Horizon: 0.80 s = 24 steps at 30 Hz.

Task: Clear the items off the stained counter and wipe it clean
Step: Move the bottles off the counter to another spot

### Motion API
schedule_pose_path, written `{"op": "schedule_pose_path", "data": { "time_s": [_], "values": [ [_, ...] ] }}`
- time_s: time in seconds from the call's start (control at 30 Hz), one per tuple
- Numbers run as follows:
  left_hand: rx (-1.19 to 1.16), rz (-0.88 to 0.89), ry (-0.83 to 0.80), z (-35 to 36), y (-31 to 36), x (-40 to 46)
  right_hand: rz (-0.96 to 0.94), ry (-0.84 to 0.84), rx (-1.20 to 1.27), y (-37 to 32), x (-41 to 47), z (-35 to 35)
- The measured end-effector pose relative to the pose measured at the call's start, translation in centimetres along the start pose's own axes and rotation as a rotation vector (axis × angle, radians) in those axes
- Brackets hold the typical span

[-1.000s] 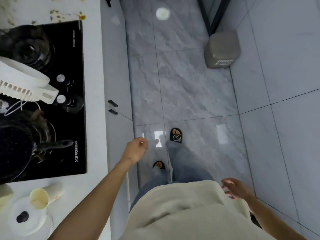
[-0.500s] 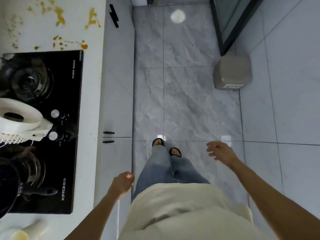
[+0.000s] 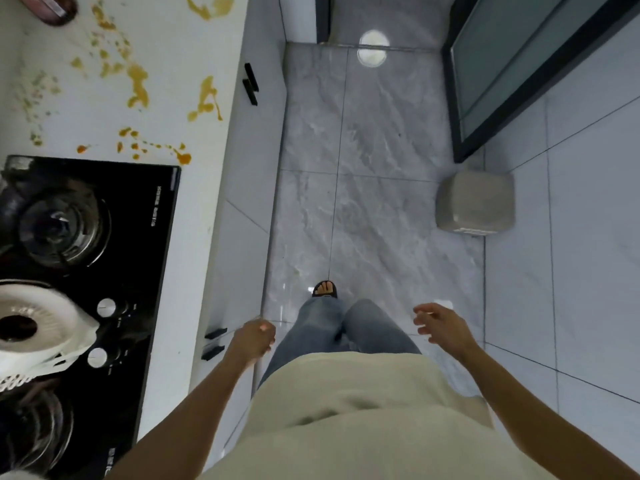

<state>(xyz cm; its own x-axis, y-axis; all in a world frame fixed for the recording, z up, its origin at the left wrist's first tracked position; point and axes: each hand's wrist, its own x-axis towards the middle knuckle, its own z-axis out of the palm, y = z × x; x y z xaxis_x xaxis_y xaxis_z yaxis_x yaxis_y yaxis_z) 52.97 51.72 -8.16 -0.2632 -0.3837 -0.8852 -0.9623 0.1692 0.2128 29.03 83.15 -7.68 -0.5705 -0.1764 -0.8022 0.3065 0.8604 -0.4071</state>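
Both my hands empty: left hand (image 3: 254, 341) loosely curled beside the cabinet front, right hand (image 3: 441, 325) relaxed over the floor. Tabletop (image 3: 166, 64) still covered in orange stains (image 3: 138, 88); brown item (image 3: 48, 6) at its far end. Nothing wiped yet, I'd say.

White counter (image 3: 194, 216) along the left, orange-yellow stains (image 3: 138, 88) beyond the hob

Two short lines of small white print run along the right edge of the black cooktop (image 3: 104, 216) beside me, but they are too small and blurred for me to read. More white characters sit at its near corner, cut off and unreadable. I can make out no other text.
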Motion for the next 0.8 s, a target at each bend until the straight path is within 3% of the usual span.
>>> {"op": "schedule_pose_path", "data": {
  "time_s": [0.23, 0.4, 0.6, 0.8],
  "values": [
    [-0.191, 0.111, 0.058, -6.2, 13.5, 5.0, 0.194, -0.058, 0.01, 0.1, 2.9, -4.5],
    [-0.21, 0.121, 0.076, -8.8, 20.2, 8.3, 0.249, -0.097, -0.002, -3.7, 8.4, -10.0],
    [-0.255, 0.022, 0.092, -10.1, 23.4, 10.3, 0.149, -0.046, -0.062, -12.4, 16.6, -16.6],
    [-0.298, -0.121, 0.074, -9.8, 23.0, 10.0, -0.067, -0.116, -0.172, -24.4, 24.2, -19.4]
  ]
}}
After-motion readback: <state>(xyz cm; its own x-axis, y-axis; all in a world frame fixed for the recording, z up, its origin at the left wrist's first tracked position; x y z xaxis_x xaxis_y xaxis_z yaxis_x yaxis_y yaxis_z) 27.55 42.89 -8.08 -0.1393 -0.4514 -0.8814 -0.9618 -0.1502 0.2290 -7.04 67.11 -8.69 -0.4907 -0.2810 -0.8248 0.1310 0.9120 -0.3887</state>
